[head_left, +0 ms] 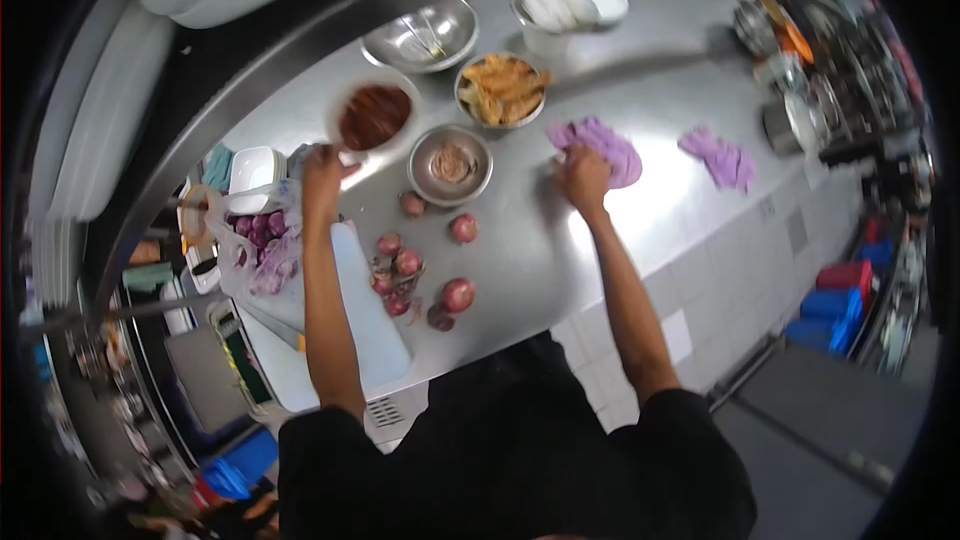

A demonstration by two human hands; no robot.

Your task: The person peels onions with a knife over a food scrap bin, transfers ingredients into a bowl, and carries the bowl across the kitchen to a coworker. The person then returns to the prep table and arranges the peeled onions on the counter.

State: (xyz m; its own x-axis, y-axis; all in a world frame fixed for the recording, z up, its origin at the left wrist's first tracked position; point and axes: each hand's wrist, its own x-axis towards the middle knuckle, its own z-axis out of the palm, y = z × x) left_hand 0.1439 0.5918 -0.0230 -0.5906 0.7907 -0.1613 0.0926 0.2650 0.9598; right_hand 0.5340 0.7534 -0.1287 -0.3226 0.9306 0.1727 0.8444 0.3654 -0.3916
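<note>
My left hand point(325, 178) is at the near left rim of a pale bowl point(418, 112), its fingers closed on the edge. Dark red-brown sauce or paste point(375, 118) fills this bowl, which is smeared by motion. My right hand point(583, 178) presses on a crumpled purple cloth point(618, 152), fingers curled into it. Between my hands a steel bowl point(420, 175) holds a small brownish heap. Several red onions point(463, 228) lie loose on the steel table point(520, 260), nearer my body.
Farther back are a steel bowl point(400, 45) with a utensil, a bowl of fried-looking pieces point(503, 90) and a container with white contents point(557, 8). A second purple cloth point(720, 158) lies right. A pale cutting board point(372, 315) and a bag of purple onions point(262, 230) sit left.
</note>
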